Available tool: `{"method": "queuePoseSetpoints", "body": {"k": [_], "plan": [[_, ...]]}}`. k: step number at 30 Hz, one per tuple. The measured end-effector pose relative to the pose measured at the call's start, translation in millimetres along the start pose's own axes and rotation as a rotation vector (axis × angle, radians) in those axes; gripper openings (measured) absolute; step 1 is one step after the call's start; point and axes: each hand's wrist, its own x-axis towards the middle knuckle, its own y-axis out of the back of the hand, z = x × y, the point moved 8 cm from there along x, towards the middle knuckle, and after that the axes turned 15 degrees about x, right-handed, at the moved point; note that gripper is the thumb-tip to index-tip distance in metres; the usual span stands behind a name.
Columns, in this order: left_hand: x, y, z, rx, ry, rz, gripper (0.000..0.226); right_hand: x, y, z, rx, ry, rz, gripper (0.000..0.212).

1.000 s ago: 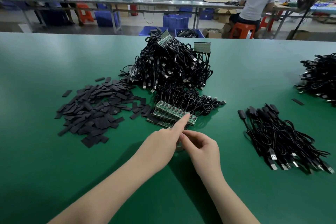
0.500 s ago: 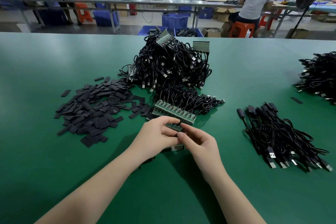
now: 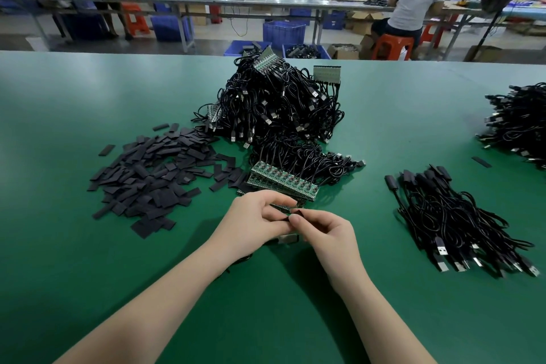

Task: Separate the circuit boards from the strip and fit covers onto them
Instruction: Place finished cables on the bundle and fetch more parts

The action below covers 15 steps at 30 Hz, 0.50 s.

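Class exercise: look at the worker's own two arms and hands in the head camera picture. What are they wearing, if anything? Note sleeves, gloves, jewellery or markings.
Both forearms are bare right to the bottom edge of the picture, so no sleeves show. The left hand and the right hand wear no gloves. No rings, watch, wristband or markings show. The fingernails look short and plain.

You'll find nothing readable here — no text, label, brand or number can be made out. The green circuit boards [image 3: 283, 182] just beyond your left hand [image 3: 257, 219] carry markings too small to read, and the black covers [image 3: 153, 177] farther to that hand's left are plain. The USB plugs [image 3: 461, 257] beyond your right hand [image 3: 325, 233] show no legible print.
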Motion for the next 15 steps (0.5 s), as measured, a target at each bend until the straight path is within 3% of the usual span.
{"method": "queuePoseSetpoints", "body": {"k": [4,7,10,12,15], "plan": [[1,3,4,0.012,-0.024,0.047,0.037,1,-2,4,-0.046,-0.010,-0.039,0.013],[1,0,1,0.062,0.004,0.026,0.049,3,5,5,-0.021,0.016,0.026,0.013],[4,-4,-2,0.429,0.017,0.005,0.064,6,19,4,0.107,0.022,0.156,0.012],[4,-13,-2,0.715,0.002,-0.038,0.054,8,30,2,0.175,0.041,0.225,0.014],[4,-26,-1,0.884,-0.012,-0.076,0.031,10,37,4,0.224,0.040,0.281,0.013]]}}
